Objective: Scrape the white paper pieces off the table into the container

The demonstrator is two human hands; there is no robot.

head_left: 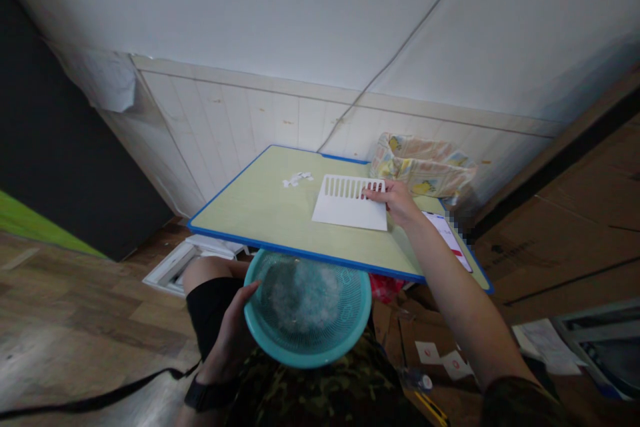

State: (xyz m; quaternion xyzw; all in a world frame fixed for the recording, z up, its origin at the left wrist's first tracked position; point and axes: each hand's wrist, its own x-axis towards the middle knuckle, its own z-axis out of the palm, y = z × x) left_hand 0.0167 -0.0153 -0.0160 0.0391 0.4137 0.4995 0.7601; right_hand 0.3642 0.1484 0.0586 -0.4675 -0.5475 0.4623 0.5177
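No writing is legible; the sheet's print is too blurred.

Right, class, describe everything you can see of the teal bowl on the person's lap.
The bowl is round and teal and looks like plastic, with a smooth rim and finely perforated, sieve-like walls. It rests on the person's lap with its opening facing up, its far edge tucked under the near edge of the table. Some white fluff lies inside. The left hand grips its left rim.

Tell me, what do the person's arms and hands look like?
Both hands are bare, with no gloves. The left hand has a black band, perhaps a watch, at its wrist. The right hand has a bare arm up to a dark camouflage sleeve.
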